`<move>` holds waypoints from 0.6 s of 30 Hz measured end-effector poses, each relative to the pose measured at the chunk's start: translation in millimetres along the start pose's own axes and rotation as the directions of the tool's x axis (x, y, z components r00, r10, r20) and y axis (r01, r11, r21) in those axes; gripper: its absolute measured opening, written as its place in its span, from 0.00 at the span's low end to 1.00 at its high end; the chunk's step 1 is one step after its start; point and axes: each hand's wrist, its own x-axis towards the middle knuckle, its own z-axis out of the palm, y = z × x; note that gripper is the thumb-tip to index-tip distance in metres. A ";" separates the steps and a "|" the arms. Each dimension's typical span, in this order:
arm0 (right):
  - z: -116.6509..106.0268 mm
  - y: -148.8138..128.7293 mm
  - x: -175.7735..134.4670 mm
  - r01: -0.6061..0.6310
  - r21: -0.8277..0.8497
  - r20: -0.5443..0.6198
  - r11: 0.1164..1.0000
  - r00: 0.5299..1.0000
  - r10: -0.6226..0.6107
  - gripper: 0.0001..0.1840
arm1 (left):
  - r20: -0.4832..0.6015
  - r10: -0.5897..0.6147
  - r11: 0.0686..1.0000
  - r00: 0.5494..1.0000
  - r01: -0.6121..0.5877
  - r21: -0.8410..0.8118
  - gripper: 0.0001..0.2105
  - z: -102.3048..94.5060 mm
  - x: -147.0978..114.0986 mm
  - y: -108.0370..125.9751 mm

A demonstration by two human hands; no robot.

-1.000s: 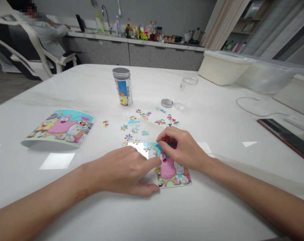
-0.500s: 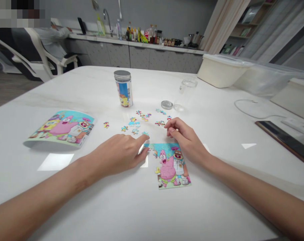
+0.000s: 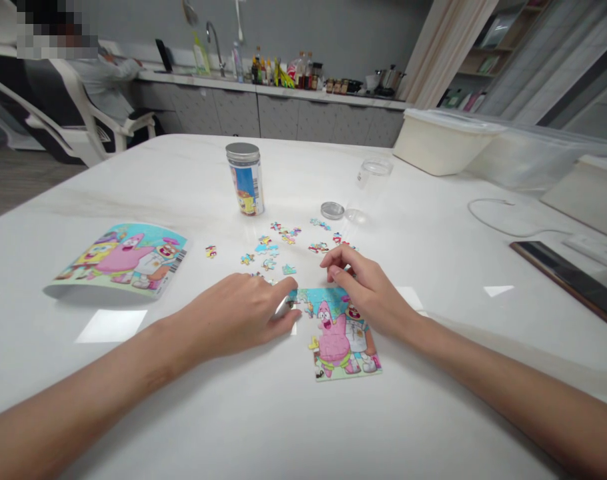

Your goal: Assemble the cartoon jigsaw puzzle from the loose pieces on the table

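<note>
A partly assembled jigsaw puzzle (image 3: 334, 340) lies flat on the white table, showing a pink starfish character. At its upper left edge is my left hand (image 3: 248, 310), index finger touching the pieces there and thumb apart below. My right hand (image 3: 366, 287) rests over the puzzle's upper right corner, hiding part of it, its fingers loosely curled and apart with nothing seen in them. Loose puzzle pieces (image 3: 267, 248) are scattered beyond both hands, among them a blue one (image 3: 289, 269) close to my left index finger. Left of them lies a curled picture sheet (image 3: 128, 257) with matching characters.
Behind the pieces stand a lidded jar (image 3: 246, 183) and a clear open jar (image 3: 373, 190), with a metal lid (image 3: 332, 211) between. Plastic bins (image 3: 441, 143), a cable and a phone (image 3: 566, 280) are on the right. A person sits at the far left.
My right hand has shifted slightly left and down, covering more of the puzzle's upper right corner. My left index finger has lowered a little, leaving a blue piece beyond it in fuller view.
</note>
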 end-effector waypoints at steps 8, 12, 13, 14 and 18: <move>-21.3 16.7 18.0 0.077 -0.014 -0.314 0.997 0.946 -0.077 0.06 | 0.027 -0.022 1.000 0.999 0.022 0.003 0.15 -0.8 0.9 -0.1; -30.5 33.9 30.7 -0.055 -0.049 -0.407 0.997 0.913 0.031 0.09 | 0.042 -0.041 0.999 0.998 0.041 -0.002 0.15 0.0 2.0 -2.6; -30.1 36.1 31.6 -0.074 -0.077 -0.382 0.994 0.923 0.039 0.09 | 0.044 -0.044 0.999 0.998 0.044 -0.004 0.16 0.5 1.8 -3.2; -28.8 37.4 31.5 -0.085 -0.109 -0.354 0.990 0.934 0.041 0.10 | 0.044 -0.049 0.999 0.998 0.049 -0.004 0.16 1.0 1.6 -3.7; -21.3 36.6 25.8 -0.038 -0.288 -0.217 0.957 0.976 -0.026 0.16 | 0.045 -0.049 0.999 0.998 0.049 0.003 0.16 2.4 -0.4 -4.5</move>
